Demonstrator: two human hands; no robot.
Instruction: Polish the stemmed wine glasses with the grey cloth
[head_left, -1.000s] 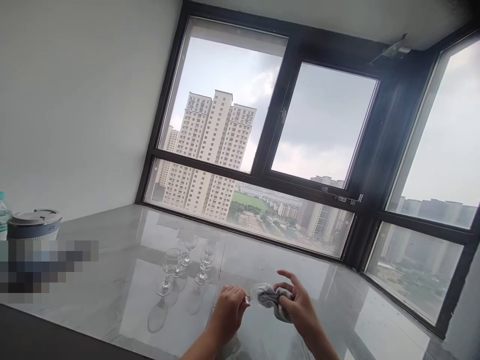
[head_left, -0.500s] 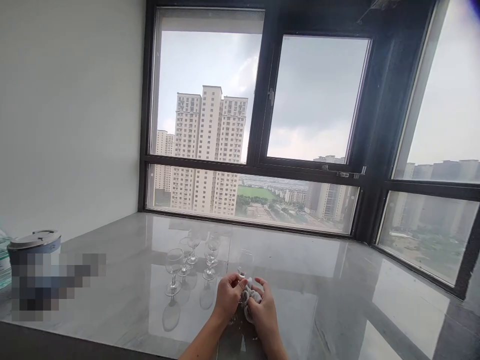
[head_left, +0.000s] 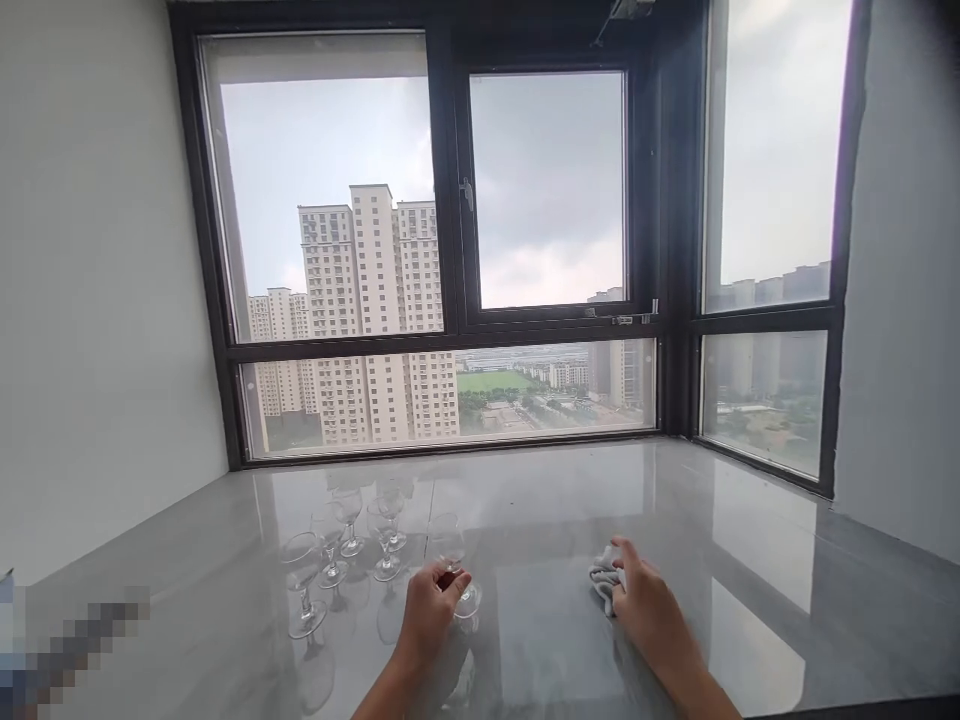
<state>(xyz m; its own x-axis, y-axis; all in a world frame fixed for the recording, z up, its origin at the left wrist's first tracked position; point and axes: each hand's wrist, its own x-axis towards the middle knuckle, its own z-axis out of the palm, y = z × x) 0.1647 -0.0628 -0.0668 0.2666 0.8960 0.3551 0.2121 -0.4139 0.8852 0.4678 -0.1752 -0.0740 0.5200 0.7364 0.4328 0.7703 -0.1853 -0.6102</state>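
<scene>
My left hand [head_left: 427, 612] is closed around the stem of a clear stemmed glass [head_left: 447, 544] that stands upright on the glossy grey marble counter [head_left: 540, 640]. Off to the right, my right hand [head_left: 643, 606] rests on the counter with its fingers over a crumpled grey cloth [head_left: 602, 577]. Several more stemmed glasses [head_left: 341, 545] stand in a cluster just left of the held one.
Large black-framed windows [head_left: 450, 300] line the far and right edges of the counter. A white wall [head_left: 90, 300] bounds the left side. A blurred patch [head_left: 52, 650] covers the near left corner.
The hands have separated: the right one carried the cloth to the right and down onto the counter, the left stood the glass upright by the others. The view swung right.
</scene>
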